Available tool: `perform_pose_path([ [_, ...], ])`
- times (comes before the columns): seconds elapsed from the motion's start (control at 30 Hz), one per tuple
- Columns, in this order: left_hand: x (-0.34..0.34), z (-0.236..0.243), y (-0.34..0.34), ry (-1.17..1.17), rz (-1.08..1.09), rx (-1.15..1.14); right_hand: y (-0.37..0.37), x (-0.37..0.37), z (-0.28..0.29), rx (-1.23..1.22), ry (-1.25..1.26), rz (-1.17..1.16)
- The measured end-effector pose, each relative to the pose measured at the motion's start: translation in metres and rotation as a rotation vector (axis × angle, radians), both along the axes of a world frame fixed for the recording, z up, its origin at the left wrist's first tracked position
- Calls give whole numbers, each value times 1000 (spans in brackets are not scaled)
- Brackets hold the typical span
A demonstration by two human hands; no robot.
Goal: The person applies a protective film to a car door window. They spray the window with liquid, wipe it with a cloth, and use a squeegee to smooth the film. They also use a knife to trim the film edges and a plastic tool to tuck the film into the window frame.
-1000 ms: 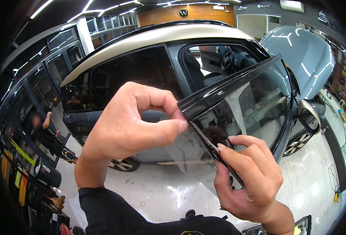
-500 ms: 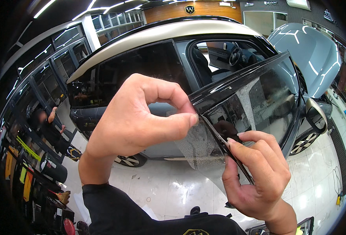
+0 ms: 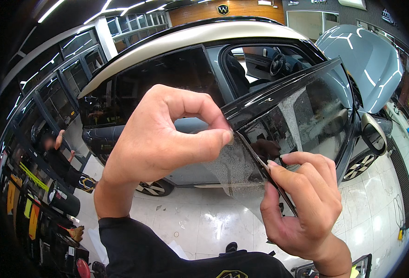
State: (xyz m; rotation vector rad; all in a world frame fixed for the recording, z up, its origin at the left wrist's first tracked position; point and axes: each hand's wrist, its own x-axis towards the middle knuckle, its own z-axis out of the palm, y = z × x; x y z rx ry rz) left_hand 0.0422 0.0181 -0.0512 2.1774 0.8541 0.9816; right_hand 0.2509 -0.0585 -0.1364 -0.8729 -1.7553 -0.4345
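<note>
An open front car door stands before me, its dark window glass wet and streaked with droplets. At the upper rear corner of the window frame, my left hand closes thumb and index finger in a pinch on a clear film. The droplet-covered clear film hangs beside the door's rear edge. Lower on that edge, my right hand has thumb and index finger on either side of a thin dark edge strip. Its other fingers lie curled near the glass. What lies exactly between the fingertips is partly hidden.
The car's rear door is behind my left hand. A side mirror sticks out at the right, and the hood is raised. Another person stands at far left near a black bin. A cable lies on the right floor.
Both hands keep their grips with hardly any shift. My right hand is slightly higher and further left. The person at far left has moved a little to the right.
</note>
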Motion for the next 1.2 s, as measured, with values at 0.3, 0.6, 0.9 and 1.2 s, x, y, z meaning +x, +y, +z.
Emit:
perform_pose_path([
  [0.3,1,0,-2,-1,21,-24,3,-1,-6,11,21,-6],
  [0.6,0,-5,-3,-22,28,-44,1,3,-8,-27,17,4],
  [0.9,0,-8,-2,-14,39,-33,-1,4,-9,-43,17,2],
  [1.2,-5,-13,-2,-42,37,-30,-1,5,-11,-26,4,0],
])
